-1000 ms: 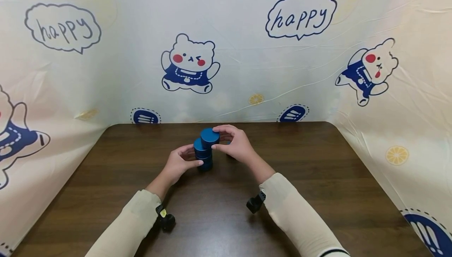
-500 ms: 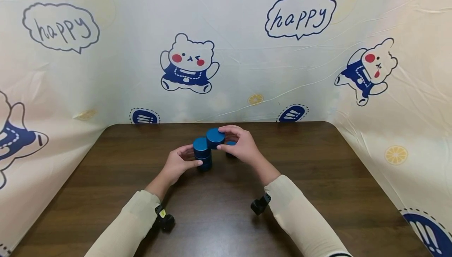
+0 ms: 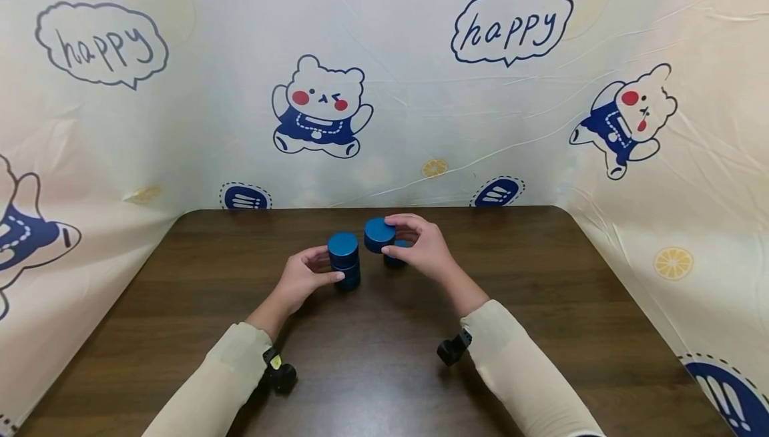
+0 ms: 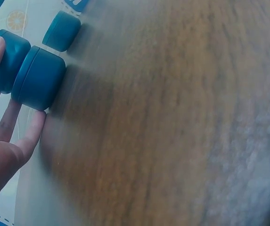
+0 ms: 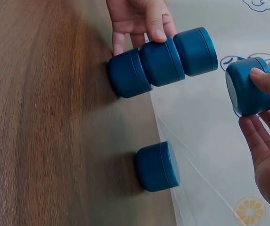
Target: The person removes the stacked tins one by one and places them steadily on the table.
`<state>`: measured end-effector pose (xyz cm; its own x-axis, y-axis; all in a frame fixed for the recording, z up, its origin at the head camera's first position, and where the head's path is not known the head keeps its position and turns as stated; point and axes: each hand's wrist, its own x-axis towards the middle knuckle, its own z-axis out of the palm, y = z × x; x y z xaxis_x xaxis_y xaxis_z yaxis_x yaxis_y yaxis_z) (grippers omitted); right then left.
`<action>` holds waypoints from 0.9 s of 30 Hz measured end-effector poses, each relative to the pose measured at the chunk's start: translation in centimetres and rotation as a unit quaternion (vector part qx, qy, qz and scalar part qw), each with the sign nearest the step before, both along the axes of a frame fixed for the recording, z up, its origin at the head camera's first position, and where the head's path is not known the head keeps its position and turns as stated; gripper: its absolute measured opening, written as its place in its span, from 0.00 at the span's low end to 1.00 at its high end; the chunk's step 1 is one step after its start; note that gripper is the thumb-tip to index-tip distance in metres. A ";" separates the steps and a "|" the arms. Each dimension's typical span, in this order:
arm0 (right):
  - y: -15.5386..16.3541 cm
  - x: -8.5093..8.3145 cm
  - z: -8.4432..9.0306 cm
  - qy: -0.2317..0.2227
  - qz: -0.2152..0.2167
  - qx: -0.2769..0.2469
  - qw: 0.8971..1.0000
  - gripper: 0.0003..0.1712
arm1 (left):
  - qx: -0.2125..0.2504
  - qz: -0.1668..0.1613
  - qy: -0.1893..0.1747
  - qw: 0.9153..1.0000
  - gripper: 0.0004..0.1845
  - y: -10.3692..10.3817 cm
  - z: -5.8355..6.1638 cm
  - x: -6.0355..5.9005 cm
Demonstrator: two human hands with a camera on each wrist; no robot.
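Three round blue lidded canisters form an upright stack (image 3: 343,251) near the table's far side. My left hand (image 3: 302,281) holds this stack from its left, thumb on the near side and fingers behind; in the left wrist view the thumb presses the middle canister (image 4: 12,61). To the right of the stack and apart from it, my right hand (image 3: 425,248) grips another blue canister (image 5: 249,89) in the air between thumb and fingers. Below and behind that hand a single blue canister (image 5: 156,167) stands on the table, partly covered by the hand in the head view.
The dark brown wooden table (image 3: 372,370) ends just beyond the canisters at a pale printed cloth backdrop (image 3: 408,110). More of this cloth rises along both sides. Black wrist cameras hang below the left cuff (image 3: 252,343) and the right cuff (image 3: 480,317).
My right hand has moved right with its canister, from over the top of the stack to beside it. The lone canister shows more now. My left hand has stayed at the stack.
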<state>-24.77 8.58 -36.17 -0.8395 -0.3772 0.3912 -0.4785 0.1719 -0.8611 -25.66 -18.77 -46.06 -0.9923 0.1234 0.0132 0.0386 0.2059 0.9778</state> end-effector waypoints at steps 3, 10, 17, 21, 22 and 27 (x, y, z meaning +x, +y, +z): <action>0.3 -0.1 0.0 0.000 -0.002 -0.002 1.000 0.25 | 0.001 0.001 -0.002 1.000 0.36 0.0 0.0 0.0; 1.1 -0.1 -0.2 -0.014 -0.009 -0.005 1.000 0.26 | 0.000 0.001 -0.003 1.000 0.36 0.0 -0.1 0.0; 1.8 -0.2 -0.5 -0.018 -0.017 -0.013 1.000 0.26 | 0.006 0.001 -0.002 1.000 0.36 -0.1 -0.1 0.0; 2.1 -0.2 -0.6 -0.024 -0.024 -0.016 0.999 0.26 | 0.009 0.002 -0.005 1.000 0.36 -0.1 -0.1 0.0; 2.3 -0.2 -0.6 -0.026 -0.027 -0.016 0.999 0.26 | 0.009 0.002 -0.005 1.000 0.36 -0.1 -0.1 0.0; 2.9 -0.3 -1.0 -0.039 -0.041 -0.015 0.998 0.26 | 0.005 0.000 -0.004 1.000 0.37 -0.1 -0.2 -0.1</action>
